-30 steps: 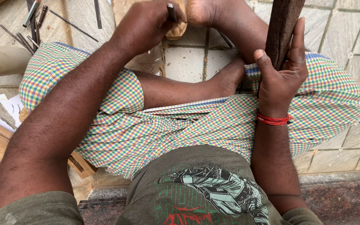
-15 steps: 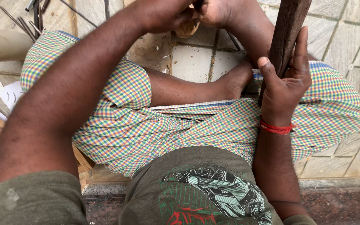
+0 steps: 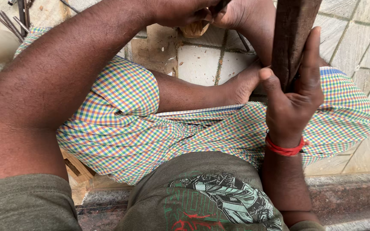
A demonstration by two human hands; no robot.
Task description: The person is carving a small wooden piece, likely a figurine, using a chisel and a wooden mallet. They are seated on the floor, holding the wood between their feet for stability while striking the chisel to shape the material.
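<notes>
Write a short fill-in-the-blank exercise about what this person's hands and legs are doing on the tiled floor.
1. The right hand grips a dark brown wooden block held ____.
2. A ____ thread band circles the right wrist.
3. The left hand works beside a small tan wooden piece lying on the stone ____ floor.
4. The checked multicoloured cloth covers the person's ____.

Missing words: upright; red; tile; legs

Pretty cramped here. Only open patch of tiled floor (image 3: pixel 198 64) sits around 12 o'clock, boxed in by the folded legs in checked cloth (image 3: pixel 125 111). Dark wooden bar (image 3: pixel 294 34) blocks 1 o'clock, wood block (image 3: pixel 195 29) right at 12. Metal rods (image 3: pixel 13 19) cluttering 10 o'clock, more tiles free at 2.
</notes>
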